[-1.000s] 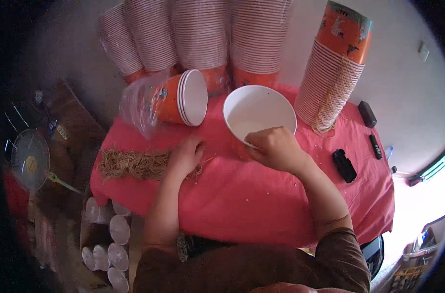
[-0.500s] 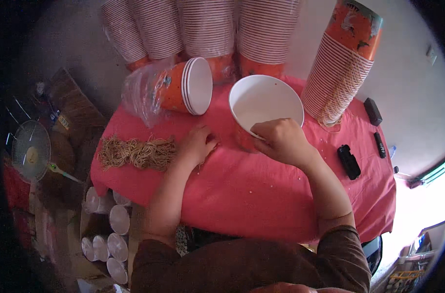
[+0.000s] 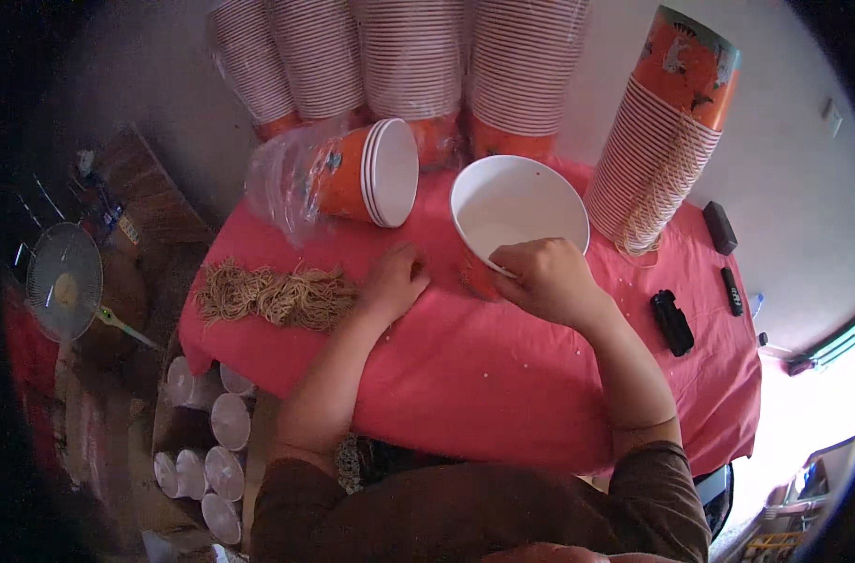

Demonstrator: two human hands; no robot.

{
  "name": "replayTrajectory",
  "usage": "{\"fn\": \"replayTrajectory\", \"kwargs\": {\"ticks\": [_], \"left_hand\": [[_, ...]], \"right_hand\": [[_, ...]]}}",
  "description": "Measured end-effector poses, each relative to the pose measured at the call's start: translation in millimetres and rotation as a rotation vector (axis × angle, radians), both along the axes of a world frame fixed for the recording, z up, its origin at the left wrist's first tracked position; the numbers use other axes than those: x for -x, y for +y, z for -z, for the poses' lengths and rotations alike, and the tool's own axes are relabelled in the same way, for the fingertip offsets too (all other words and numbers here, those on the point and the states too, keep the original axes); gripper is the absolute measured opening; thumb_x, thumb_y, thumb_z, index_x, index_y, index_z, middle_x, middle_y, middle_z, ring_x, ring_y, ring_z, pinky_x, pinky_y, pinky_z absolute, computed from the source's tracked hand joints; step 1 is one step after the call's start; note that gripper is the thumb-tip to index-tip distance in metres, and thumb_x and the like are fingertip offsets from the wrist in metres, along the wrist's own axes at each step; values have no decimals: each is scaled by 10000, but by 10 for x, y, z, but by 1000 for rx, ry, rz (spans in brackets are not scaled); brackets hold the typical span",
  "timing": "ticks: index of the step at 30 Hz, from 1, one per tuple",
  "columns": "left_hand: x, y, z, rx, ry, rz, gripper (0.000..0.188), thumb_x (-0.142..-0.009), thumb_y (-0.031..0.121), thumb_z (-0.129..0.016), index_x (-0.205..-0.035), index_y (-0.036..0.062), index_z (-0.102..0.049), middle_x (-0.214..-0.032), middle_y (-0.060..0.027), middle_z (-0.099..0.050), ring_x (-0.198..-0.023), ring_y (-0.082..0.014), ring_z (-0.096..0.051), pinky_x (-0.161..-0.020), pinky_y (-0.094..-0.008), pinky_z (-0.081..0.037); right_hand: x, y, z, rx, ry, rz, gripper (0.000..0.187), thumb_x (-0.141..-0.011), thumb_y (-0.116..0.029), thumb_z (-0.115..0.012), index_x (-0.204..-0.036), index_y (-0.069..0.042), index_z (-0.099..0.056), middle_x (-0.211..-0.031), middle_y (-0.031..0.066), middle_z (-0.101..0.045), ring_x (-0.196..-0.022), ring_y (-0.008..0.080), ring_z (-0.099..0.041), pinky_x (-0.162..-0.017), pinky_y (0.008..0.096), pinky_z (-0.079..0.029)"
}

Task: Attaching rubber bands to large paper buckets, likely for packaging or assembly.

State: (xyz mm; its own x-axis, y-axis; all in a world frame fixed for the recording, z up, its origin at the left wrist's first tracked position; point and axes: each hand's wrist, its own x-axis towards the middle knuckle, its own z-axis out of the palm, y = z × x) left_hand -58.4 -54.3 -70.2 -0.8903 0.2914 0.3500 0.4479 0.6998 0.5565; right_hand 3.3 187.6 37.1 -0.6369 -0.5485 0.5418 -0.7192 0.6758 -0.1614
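A large paper tub, orange outside and white inside, stands tilted toward me at the middle of the table. My right hand is closed over its near rim, thumb outside. To the left, my left hand rests low on the red cloth with its fingers curled together. Whatever those fingers may hold is hidden. Beside that wrist lies a long bundle of tan string, loosely coiled.
Nested tubs in plastic line the back; a few more lie sideways in front. A tall stack with string draped down it stands right. A black case and marker lie right; clear cups sit below left.
My left hand has shifted slightly right, away from the string bundle. My right hand keeps its grip on the tub's rim. The whole view has moved a little.
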Motion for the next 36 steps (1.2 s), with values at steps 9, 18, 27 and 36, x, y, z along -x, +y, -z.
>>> {"fn": "replayTrajectory", "kwargs": {"ticks": [9, 18, 27, 36], "left_hand": [[-130, 116, -169, -384, -280, 171, 161, -833, 105, -633, -924, -23, -596, -813, -86, -657, -733, -127, -605, -678, -295, -490], [-57, 53, -105, -314, -340, 188, 277, -853, 142, -639, -1098, 15, -633, -1037, -113, -673, -921, -203, -630, -845, -336, -495], [-120, 86, -253, -433, -529, 83, 188, -872, 128, -604, -994, -12, -632, -864, -62, -663, -793, -152, -614, -748, -290, -492], [-105, 79, -186, -488, -264, 129, 147, -847, 109, -613, -937, -5, -626, -856, -33, -638, -822, -100, -575, -748, -260, -468]], "right_hand": [[3, 12, 3, -35, -12, 20, 101, -749, -144, -648, -791, -54, -631, -688, 135, -611, -662, 323, -620, -604, 444, -479], [-21, -13, -45, -21, -6, 18, 108, -744, -149, -662, -780, -52, -633, -687, 137, -614, -659, 330, -619, -596, 440, -481], [14, 42, 10, -114, -35, 45, 208, -812, -302, -641, -860, -100, -620, -790, 108, -663, -700, 322, -654, -613, 456, -522], [21, 29, -7, -136, -60, 47, 228, -839, -320, -613, -890, -99, -622, -801, 114, -667, -726, 316, -656, -621, 456, -520]]}}
